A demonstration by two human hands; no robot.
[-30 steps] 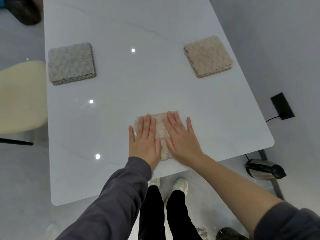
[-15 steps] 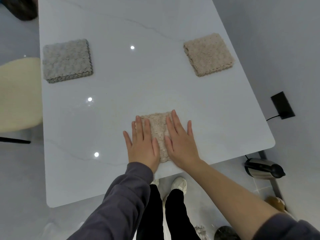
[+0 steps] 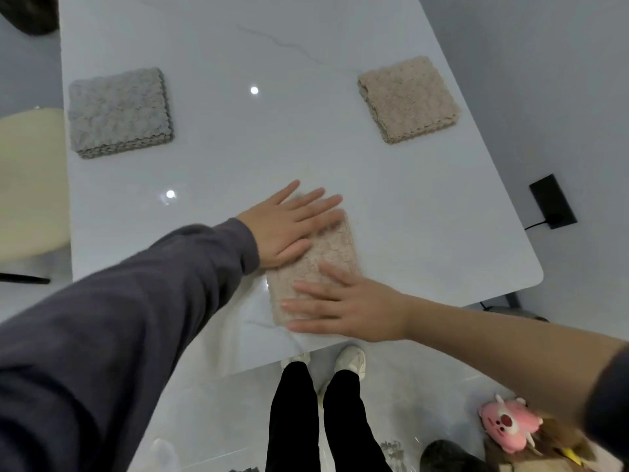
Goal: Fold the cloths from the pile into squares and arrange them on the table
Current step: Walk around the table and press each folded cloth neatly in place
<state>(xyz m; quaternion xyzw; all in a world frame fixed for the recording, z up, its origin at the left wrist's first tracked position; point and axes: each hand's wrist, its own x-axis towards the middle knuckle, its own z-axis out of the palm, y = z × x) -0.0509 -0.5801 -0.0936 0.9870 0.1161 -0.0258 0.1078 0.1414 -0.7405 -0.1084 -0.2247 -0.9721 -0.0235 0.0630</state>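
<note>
Cloth point(image 3: 326, 253), beige, folded small, lies near the front edge of the white table point(image 3: 272, 158), and we have both palms on it. Left hand point(image 3: 289, 226) is flat, fingers spread, covering the far-left part; right hand point(image 3: 343, 304) is flat across the near end, fingers pointing left. Neither hand grasps anything, both are open and pressing down.

We judge the step to be flattening the last fold. To do it well we should press evenly from the middle outward, keep the edges lined up so it reads as a square, and not drag the cloth toward the table edge, which is close. It looks longer than wide from here, so one more fold or a tidy-up may be needed; hard to tell with hands covering it.

Around: a grey stack point(image 3: 119, 112) at far left and a beige stack point(image 3: 408, 103) at far right, both well apart from our cloth. The beige stack seems the likely match. Nothing lies between. Off the table: a pale chair point(image 3: 30, 182) at left, a pink plush toy point(image 3: 507, 422) on the floor at right.
</note>
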